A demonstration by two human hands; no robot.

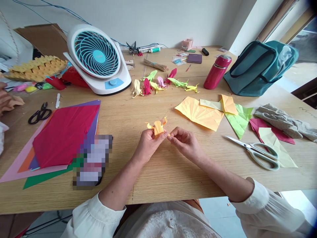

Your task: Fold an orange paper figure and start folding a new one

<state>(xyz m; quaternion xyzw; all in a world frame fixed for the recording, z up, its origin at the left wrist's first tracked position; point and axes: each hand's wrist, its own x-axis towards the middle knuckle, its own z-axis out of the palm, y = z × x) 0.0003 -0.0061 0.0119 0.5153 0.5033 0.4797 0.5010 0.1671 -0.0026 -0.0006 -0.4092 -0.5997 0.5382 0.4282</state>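
Note:
An orange origami figure [158,127] with thin bent legs is pinched in my left hand [148,142], just above the middle of the table. Thumb and fingers of my right hand [183,141] close on a small orange tip at the figure's right side, which looks like one of its legs. Past my hands stands a row of folded paper figures, among them a red one [147,86], a yellow one [192,88] and a green one [177,82]. A creased orange sheet [201,114] lies right of my hands.
Scissors [257,150], green paper [239,119] and a grey cloth [284,120] lie to the right. A red bottle [217,72] and a teal bag [257,71] stand behind them. At left are coloured sheets [64,135], a blurred phone [92,162], black scissors [40,114] and a fan [97,58]. Another person's hand [8,100] shows at the left edge.

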